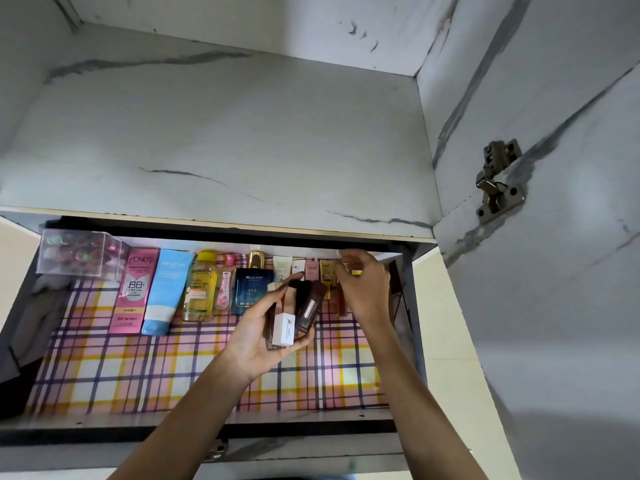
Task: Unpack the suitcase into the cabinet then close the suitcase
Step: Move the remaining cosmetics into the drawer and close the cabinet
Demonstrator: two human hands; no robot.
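Brown tube [310, 306], left hand [256, 341], long axis rearward

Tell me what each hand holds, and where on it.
The left hand holds a bunch of small cosmetics around their lower halves; the right hand pinches a yellow-ended item, grip point hidden.

- Cabinet shelf [225, 133]: pale grey-white, marbled with dark veins.
- Drawer liner [138, 368]: white plaid crossed by pink, yellow and navy stripes.
- Drawer's back edge, left to right: pink tube [133, 289]; sky-blue tube [166, 292], white band; yellow-capped bottle [201, 287]; navy perfume bottle [250, 289], gold cap.
- Above the liner: brown case [310, 306], white box [284, 329].
- Back right corner: yellow-banded item [356, 271].
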